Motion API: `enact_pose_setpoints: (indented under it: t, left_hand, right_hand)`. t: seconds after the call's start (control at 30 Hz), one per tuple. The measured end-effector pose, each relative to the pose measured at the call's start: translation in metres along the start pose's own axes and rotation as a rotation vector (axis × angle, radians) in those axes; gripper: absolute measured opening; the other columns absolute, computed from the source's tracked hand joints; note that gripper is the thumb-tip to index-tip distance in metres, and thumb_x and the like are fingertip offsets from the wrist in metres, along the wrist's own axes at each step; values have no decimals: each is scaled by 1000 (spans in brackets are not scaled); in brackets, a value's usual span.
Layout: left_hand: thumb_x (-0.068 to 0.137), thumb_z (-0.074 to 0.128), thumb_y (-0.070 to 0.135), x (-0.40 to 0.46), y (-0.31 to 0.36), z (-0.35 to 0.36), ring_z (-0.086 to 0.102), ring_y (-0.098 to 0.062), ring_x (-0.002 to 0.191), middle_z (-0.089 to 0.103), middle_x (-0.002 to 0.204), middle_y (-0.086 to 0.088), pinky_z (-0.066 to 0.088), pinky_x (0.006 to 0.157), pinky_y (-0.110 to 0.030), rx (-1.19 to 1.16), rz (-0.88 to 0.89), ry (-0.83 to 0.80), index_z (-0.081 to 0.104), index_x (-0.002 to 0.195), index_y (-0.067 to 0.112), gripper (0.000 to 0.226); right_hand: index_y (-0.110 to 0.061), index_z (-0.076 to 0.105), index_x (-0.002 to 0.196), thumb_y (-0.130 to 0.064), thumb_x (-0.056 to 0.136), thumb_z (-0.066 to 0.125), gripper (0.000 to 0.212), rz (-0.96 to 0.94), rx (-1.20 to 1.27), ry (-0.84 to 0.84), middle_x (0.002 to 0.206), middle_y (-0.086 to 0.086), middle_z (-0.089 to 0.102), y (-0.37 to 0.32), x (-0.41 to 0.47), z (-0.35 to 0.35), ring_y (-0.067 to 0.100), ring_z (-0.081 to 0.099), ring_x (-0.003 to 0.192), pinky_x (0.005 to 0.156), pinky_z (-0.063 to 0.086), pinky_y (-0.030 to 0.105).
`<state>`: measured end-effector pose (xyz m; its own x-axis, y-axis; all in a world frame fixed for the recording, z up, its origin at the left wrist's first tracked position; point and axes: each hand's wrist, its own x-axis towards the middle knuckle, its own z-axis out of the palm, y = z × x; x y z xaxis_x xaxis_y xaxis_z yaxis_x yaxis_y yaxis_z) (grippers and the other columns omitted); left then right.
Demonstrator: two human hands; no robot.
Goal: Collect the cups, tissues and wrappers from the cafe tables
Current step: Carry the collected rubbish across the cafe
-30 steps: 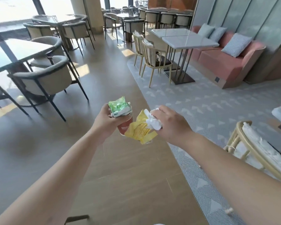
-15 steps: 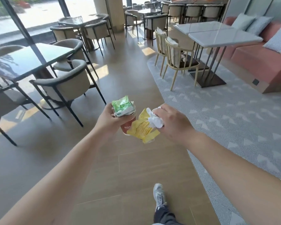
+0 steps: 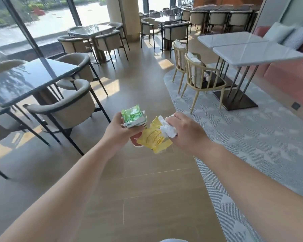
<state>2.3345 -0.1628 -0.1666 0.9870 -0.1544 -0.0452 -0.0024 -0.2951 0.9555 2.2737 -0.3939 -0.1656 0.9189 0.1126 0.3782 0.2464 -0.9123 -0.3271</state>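
Left hand: closed round a red cup, with a green wrapper stuffed in its top.
Right hand: clamped on a white tissue and a yellow wrapper, which touches the cup.
Pose: both arms are stretched forward at mid-height, hands close together over the floor.
Done: some rubbish is already gathered and carried.
Left: nothing is seen on the white tables or the dark table; farther tables cannot be judged. Disposal is judged to remain.

Dark glass table, white marble tables, pink sofa
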Motion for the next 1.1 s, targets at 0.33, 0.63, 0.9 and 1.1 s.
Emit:
enact_pose_setpoints:
  t: [0.33,0.63,0.9,1.1]
  left_hand:
    - [74,91,26,172,-18,-20,71,7,86,73,95,30,50,61,-8,-52,-13,-28,57,110,43,53]
    - [78,88,17,379,-26,-54,67,16,73,69,100,18,44,52,-3,-95,7,-95,55,109,35,49]
    - [76,89,17,518,-11,-101,65,16,69,67,101,17,45,52,-5,-42,49,-121,53,102,40,50]
    - [79,85,12,598,-16,-124,66,14,67,68,99,15,45,49,-5,-19,49,-92,52,102,38,48]
  right_hand:
    - [-17,64,107,-20,83,63,24,-8,-9,-74,105,1,57,46,136,75,25,57,89,61,37,30]
    - [-15,63,106,-21,86,61,21,89,-28,-46,101,1,55,83,316,142,19,46,81,59,34,29]
    - [-15,63,109,-18,83,63,26,52,-43,-14,104,1,55,85,457,171,19,48,83,60,35,29]
    - [-16,63,109,-20,83,63,27,34,-29,-11,105,2,57,98,542,209,26,55,92,63,41,33]
